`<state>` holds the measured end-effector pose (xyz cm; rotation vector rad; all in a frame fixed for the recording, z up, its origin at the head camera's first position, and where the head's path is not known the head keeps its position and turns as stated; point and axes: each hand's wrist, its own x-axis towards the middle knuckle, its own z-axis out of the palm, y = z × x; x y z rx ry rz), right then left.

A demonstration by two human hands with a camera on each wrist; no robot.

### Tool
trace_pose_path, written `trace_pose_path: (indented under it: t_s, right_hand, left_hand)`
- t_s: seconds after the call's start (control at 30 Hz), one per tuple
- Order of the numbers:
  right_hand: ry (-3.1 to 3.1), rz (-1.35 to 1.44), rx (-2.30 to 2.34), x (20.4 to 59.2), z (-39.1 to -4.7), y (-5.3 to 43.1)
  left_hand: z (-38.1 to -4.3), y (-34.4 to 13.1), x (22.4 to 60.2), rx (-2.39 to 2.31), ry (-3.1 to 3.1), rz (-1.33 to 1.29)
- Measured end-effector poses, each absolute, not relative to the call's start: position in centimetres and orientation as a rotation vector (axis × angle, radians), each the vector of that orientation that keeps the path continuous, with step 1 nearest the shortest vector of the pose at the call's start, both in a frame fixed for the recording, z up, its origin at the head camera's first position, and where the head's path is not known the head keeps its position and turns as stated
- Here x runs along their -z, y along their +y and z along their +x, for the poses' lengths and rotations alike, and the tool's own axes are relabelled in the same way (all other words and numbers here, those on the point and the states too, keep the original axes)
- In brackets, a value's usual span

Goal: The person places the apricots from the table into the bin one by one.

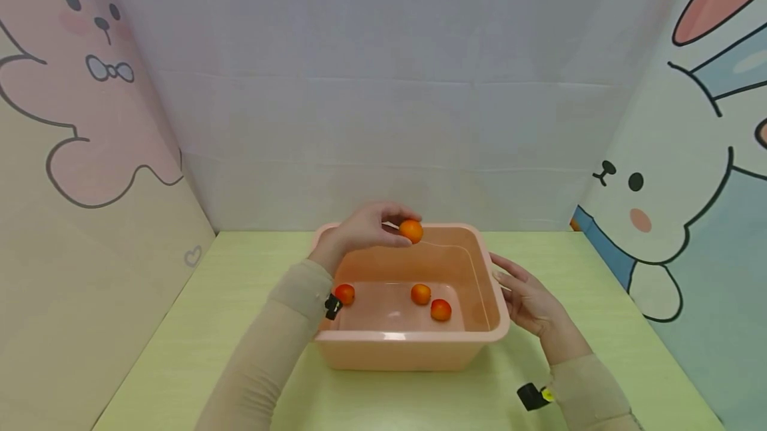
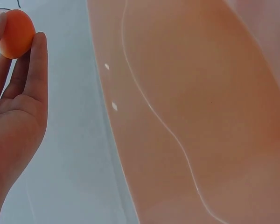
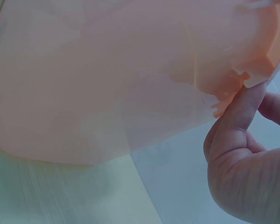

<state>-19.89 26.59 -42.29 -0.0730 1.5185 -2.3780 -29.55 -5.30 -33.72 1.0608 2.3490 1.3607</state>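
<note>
Over the far rim of a pink plastic basin (image 1: pixel 395 351), my left hand (image 1: pixel 374 228) pinches a small round orange fruit (image 1: pixel 411 231) between thumb and fingertips. That same fruit (image 2: pixel 17 33) looks smooth and oval in the left wrist view. Inside, on the basin floor, lie a red-orange fruit (image 1: pixel 344 294) at the left, partly covered by my left wrist gear, and two more fruits, one orange (image 1: pixel 421 294) and one redder (image 1: pixel 441 310), at the right. My right hand (image 1: pixel 527 298) touches the basin's right side, with its thumb (image 3: pixel 245 107) right under the rim.
The basin stands on a light yellow-green table (image 1: pixel 240 271). Behind the table hangs a white cloth wall (image 1: pixel 383 84). Panels with cartoon animals, a pink one (image 1: pixel 102 118) and a white rabbit (image 1: pixel 665 171), close in the left and right sides.
</note>
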Motion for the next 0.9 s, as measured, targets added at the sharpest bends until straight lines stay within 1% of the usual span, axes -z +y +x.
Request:
trace_pose_path:
  t_s: [0.4,0.9]
  right_hand:
    - [1.533,-0.074,2.375,42.4,-20.0,26.6]
    - [1.528,-0.08,2.38,42.3,-19.9,26.7]
  left_hand:
    - [-30.2,-4.5,35.5,-1.202,2.316,1.047]
    - [-31.1,-4.3,37.4,-1.137,2.287,0.892]
